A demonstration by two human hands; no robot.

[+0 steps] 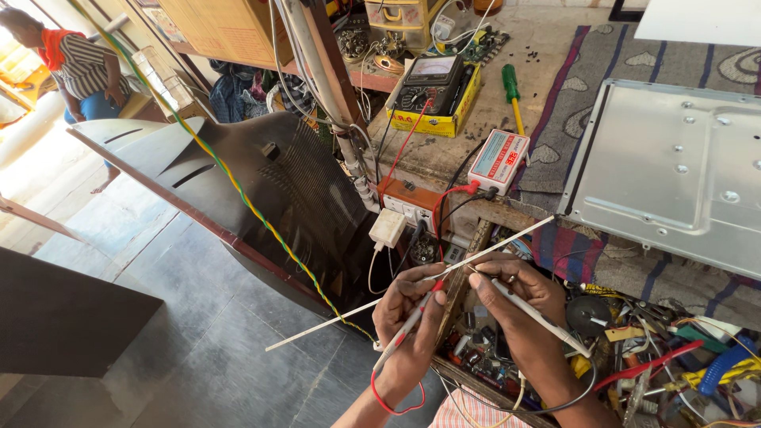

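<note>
My left hand [408,321] grips a white test probe with a red tip and red lead, its tip against a long thin white strip [333,321] that runs from lower left up to the right. My right hand [515,297] holds a second white probe [547,321] with a black lead, its tip touching the same strip near the middle. Both hands hover over a wooden tray of electronic scrap [476,349].
An analog multimeter [432,83] sits in a yellow box, with a small white tester box [498,161] and a green screwdriver [511,91] nearby. A metal panel [674,174] lies at right. A black TV shell [261,182] leans at left. A person [75,63] sits far left.
</note>
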